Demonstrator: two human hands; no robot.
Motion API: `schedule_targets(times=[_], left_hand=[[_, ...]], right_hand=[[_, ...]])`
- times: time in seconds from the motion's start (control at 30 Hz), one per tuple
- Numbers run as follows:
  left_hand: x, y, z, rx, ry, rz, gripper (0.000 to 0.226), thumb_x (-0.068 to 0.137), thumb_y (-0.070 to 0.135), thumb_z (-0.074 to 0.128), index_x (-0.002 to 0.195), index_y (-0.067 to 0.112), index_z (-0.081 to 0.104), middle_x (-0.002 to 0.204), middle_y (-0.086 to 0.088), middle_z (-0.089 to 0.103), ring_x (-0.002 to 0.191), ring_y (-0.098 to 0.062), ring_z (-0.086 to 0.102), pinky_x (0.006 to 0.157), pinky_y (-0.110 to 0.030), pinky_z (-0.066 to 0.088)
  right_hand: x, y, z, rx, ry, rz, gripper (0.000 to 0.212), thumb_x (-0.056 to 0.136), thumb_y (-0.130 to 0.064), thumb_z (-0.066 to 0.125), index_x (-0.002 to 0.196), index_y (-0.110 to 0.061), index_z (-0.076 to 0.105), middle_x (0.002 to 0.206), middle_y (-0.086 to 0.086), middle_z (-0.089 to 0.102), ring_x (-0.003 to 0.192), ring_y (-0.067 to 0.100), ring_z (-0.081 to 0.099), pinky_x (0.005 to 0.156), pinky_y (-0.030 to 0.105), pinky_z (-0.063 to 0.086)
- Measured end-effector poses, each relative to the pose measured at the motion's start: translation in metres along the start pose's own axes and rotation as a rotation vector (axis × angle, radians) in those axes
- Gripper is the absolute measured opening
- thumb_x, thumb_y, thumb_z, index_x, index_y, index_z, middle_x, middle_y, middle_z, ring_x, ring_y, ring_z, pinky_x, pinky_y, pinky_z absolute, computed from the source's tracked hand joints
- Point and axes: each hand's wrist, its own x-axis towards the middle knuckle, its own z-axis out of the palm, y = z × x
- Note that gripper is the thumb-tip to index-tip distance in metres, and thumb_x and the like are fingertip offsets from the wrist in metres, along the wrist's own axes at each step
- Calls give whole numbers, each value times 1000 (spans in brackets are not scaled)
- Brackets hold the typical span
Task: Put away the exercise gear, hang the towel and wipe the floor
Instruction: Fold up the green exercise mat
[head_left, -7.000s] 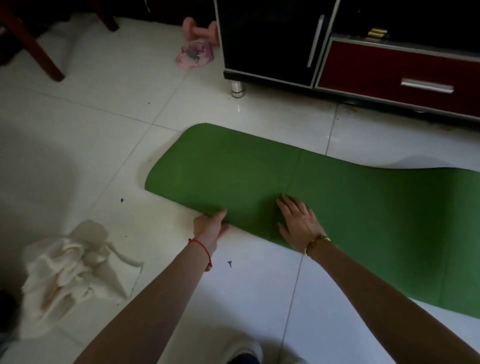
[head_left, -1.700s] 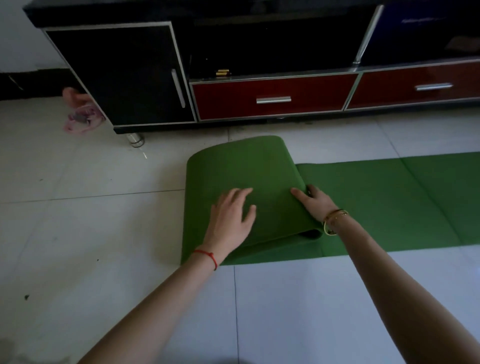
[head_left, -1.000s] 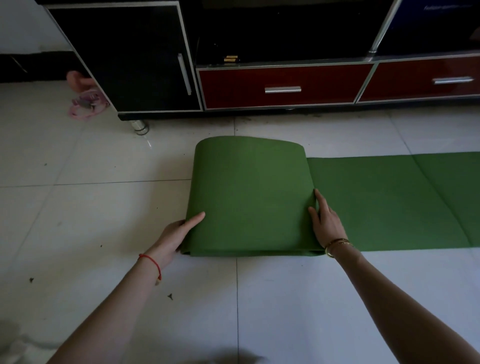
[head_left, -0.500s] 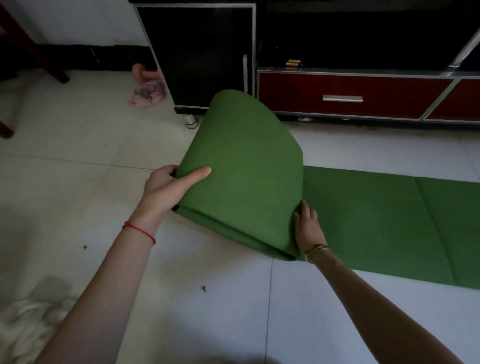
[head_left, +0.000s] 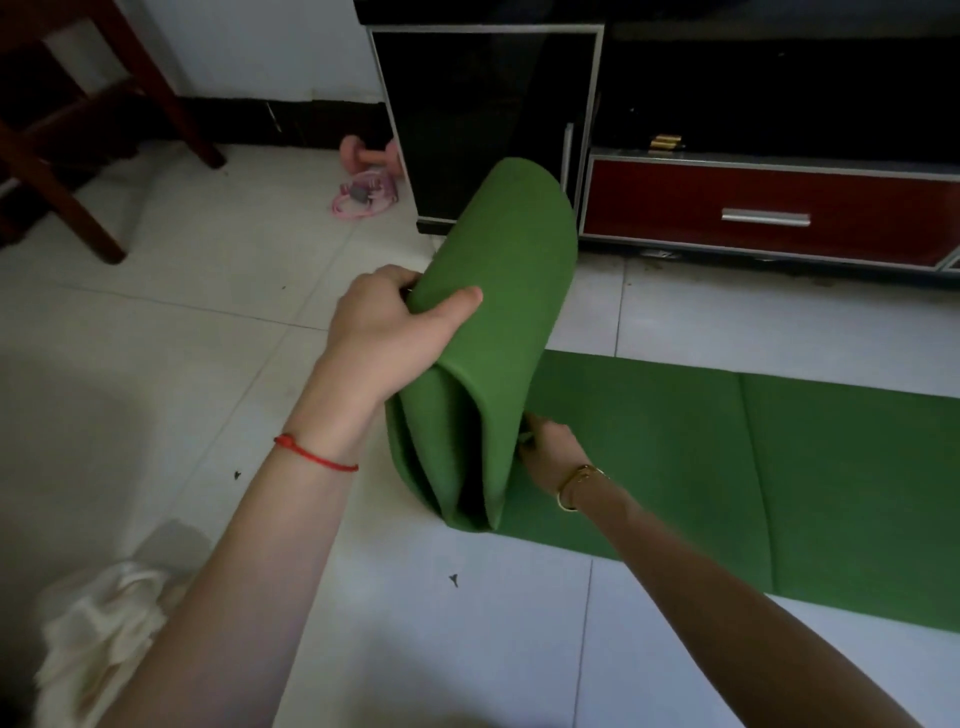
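Two bare hands work on a green exercise mat (head_left: 498, 332) on a pale tiled floor (head_left: 208, 332). One end of the mat is folded into a loose roll that stands tilted up off the floor, its open end facing the viewer, while the rest lies flat and stretches away to the right. The left hand (head_left: 395, 332), with a red string around its wrist, grips the upper left edge of the roll: the thumb presses on the outside and the fingers curl in behind the fold. The right hand (head_left: 550, 457), with a gold bangle at the wrist, is low at the base of the roll where it meets the flat part; its fingers are tucked against the mat and mostly hidden, so whether they grip it cannot be told. A crumpled white towel (head_left: 104, 634) lies on the floor at lower left. Farther back, a pink dumbbell (head_left: 366, 156) and a pink band (head_left: 363, 195) lie just beside a black cabinet (head_left: 483, 114) with a red drawer (head_left: 769, 213). Wooden chair legs (head_left: 78, 156) stand at upper left.
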Motion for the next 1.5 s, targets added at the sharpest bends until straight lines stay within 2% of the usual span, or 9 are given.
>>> schedule_targets(times=[0.17,0.27,0.33,0.47,0.63,0.8,1.03,1.27,1.5], left_hand=[[-19,16,52,9,-68,141,40,94,54,46,105,19,63,109,2,60,97,-13,59,84,-26,46],[-33,26,87,-16,-137,225,38,105,39,33,90,12,55,85,10,48,78,6,49,67,-3,36],[-40,28,108,-13,-234,278,37,105,36,32,109,12,61,99,10,48,84,12,46,69,5,32],[-48,21,151,74,-375,393,36,102,33,42,134,20,55,127,3,46,109,-7,50,88,-11,44],[-52,-4,197,225,-451,407,31,98,27,53,127,20,61,131,2,51,91,-14,62,67,-5,46],[-41,-49,213,334,-236,398,24,95,22,56,118,19,63,123,2,57,111,-16,56,103,-37,46],[-13,-96,189,388,-52,142,50,94,34,59,137,14,46,138,-12,44,129,-33,41,105,-49,38],[-1,-134,163,-91,-336,-494,99,73,82,53,146,15,38,145,-12,47,129,-34,48,109,-50,39],[-11,-151,160,-308,-547,-598,87,81,71,54,147,17,37,146,-8,46,132,-29,44,114,-49,33]], right_hand=[[-22,8,-55,220,214,126,15,91,-1,50,92,6,64,86,17,66,81,30,61,68,22,36],[-34,25,-83,477,306,209,31,91,2,49,64,-13,51,66,-2,50,65,16,47,70,31,41],[-46,41,-100,637,372,219,35,89,0,52,61,-19,48,63,-4,50,62,14,47,66,30,42],[-66,85,-130,700,494,239,13,91,-15,56,84,-12,66,78,6,68,77,26,63,72,37,53],[-82,133,-158,790,398,452,63,87,-57,51,132,-13,50,121,6,59,109,26,57,98,42,46],[-97,154,-148,694,230,506,83,76,-62,63,142,-19,35,129,5,52,105,26,59,90,42,52],[-103,170,-119,631,283,536,75,87,-51,56,147,-19,24,135,11,49,109,31,59,91,46,52],[-108,175,-110,590,369,490,64,91,-45,53,146,-22,27,135,10,51,114,31,56,97,47,47],[-109,184,-98,437,412,483,60,95,-41,47,148,-23,22,137,11,51,118,34,53,96,38,45]])
